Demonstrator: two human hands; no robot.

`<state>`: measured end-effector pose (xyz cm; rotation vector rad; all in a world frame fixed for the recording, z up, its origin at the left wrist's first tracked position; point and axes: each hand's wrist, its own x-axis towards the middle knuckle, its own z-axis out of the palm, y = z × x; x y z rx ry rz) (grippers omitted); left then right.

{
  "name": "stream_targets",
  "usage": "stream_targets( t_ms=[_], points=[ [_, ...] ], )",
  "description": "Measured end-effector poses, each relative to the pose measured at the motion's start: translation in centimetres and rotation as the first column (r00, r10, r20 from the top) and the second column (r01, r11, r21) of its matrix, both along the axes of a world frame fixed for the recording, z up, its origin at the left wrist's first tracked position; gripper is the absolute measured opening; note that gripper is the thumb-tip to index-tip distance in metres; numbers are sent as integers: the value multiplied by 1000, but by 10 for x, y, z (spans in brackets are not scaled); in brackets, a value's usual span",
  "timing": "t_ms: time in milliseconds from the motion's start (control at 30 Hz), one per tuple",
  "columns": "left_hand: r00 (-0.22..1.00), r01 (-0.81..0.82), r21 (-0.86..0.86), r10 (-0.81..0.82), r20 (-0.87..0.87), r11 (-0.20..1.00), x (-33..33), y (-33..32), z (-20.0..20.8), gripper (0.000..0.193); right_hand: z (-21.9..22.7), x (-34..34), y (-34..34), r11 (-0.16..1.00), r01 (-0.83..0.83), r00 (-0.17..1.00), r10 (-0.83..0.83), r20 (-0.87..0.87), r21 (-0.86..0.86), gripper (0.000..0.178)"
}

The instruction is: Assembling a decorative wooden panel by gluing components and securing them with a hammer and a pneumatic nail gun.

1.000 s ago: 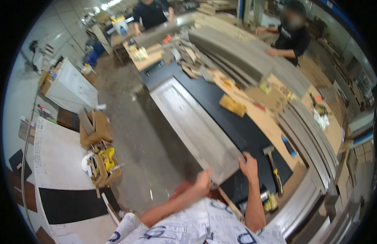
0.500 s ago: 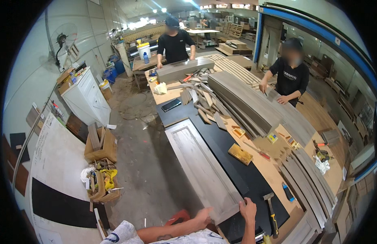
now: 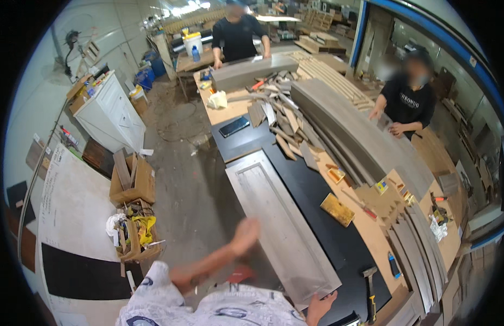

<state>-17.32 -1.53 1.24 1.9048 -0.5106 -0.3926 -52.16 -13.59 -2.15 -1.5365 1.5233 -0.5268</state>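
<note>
1. long rectangular grey-brown wooden panel with recessed centre (image 3: 284, 225): lying face up along the left side of the black-topped counter (image 3: 344, 247); overhang not determinable. advisable: bear weight on the counter side.
2. left hand (image 3: 246, 236): blurred, by the panel's left long edge; grip, and any contact, cannot be told. advisable: support from that side, pressure even.
3. right hand (image 3: 321, 307): fingers curled at the panel's near right corner; firmness of grip cannot be told. advisable: steady this corner whenever the other hand is free.
4. hammer with metal head and yellow-black handle (image 3: 371, 290): right of the near end. advisable: keep corners away from it.
5. yellow-brown rectangular block (image 3: 337, 209): farther right, apart from the panel.
</note>
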Motion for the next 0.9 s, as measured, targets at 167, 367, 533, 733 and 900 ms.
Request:
stream_targets(
  t_ms=[167,367,533,733,900],
  points=[
    [735,-73,112,-23,678,991,207,-44,-21,44,-14,6,-6,983,121,891,-168,-422,-134,56],
    [740,95,454,-368,563,886,283,-83,-55,9,-12,16,3,943,172,744,-313,-590,-283,53],
    [769,218,585,-506,390,781,343,-71,-89,52,-45,15,0,965,205,666,-261,-699,-165,56],
    [845,301,625,-506,176,720,352,-81,-67,43,19,57,-5,904,417,661,-372,-651,-94,48],
    [840,245,657,-495,224,713,367,-85,-83,40,24,54,-9,913,406,675,-329,-661,-40,48]
  ],
)
